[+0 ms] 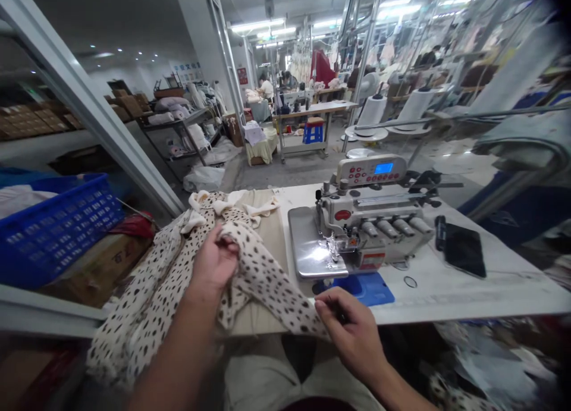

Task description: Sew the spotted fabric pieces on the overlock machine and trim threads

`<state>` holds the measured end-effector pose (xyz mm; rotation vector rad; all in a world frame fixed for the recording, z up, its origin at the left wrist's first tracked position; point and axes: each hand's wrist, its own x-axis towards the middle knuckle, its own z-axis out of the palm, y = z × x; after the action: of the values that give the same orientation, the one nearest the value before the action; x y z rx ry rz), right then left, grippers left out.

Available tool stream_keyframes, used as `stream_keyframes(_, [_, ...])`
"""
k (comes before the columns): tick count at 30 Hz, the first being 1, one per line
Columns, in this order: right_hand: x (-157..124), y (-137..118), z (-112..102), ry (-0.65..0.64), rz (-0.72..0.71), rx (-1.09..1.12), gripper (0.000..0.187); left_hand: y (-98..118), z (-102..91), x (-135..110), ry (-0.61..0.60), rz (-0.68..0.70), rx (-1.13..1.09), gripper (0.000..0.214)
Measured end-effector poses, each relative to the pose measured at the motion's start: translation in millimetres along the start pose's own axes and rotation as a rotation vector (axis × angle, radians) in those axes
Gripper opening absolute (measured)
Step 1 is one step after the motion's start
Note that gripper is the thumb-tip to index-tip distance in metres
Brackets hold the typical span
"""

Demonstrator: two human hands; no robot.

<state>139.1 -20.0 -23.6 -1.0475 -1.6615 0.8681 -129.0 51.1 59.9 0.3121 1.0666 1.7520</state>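
Observation:
A long piece of cream fabric with dark spots (272, 274) stretches between my two hands in front of the table. My left hand (216, 259) has its fingers curled round the upper end of it. At the lower right end, my right hand (350, 328) pinches the edge between thumb and fingers. More spotted garments (151, 292) lie piled to the left, hanging over the table's edge. An overlock sewing machine (370, 220) stands just beyond my right hand, its lamp lit over the metal plate (303, 244).
On the white table (468, 298), a phone (464, 249) and a small black ring (410, 282) lie right of the machine. A blue basket (57, 220) stands on a cardboard box (102, 262) at left. White thread cones (372, 113) rise behind. Several people sit farther back.

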Motion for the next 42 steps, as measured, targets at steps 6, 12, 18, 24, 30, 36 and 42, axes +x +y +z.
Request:
stream_keyframes(6, [1.2,2.0,2.5,0.067,0.04,0.104,0.015,-34.6,11.1,-27.9,-0.22,0.238,0.4,0.026])
stream_keyframes(12, [15.2,2.1,13.2,0.146,0.139,0.293,0.021,-90.4,15.9,-70.6,-0.679,0.152,1.004,0.028])
stream_keyframes(18, [21.4,1.8,4.4,0.117,0.199,0.26,0.017,-73.0,24.3,-72.8,-0.889,0.44,1.183,0.023])
stream_keyframes(24, [25.6,-5.9,-6.5,0.096,0.282,0.308,0.02,-64.2,33.4,-52.8,-1.042,0.368,1.212,0.024])
stream_keyframes(30, [20.6,-3.1,-6.4,0.211,0.3,0.323,0.025,-65.3,36.0,-43.1,-1.011,0.185,1.236,0.026])
stream_keyframes(36, [14.8,2.0,-3.7,0.194,0.279,0.246,0.025,-63.2,39.3,-43.8,-1.039,0.102,1.323,0.023])
stream_keyframes(42, [12.4,-0.1,-7.3,0.132,0.287,0.284,0.022,-66.4,34.9,-43.9,-0.98,0.022,1.198,0.023])
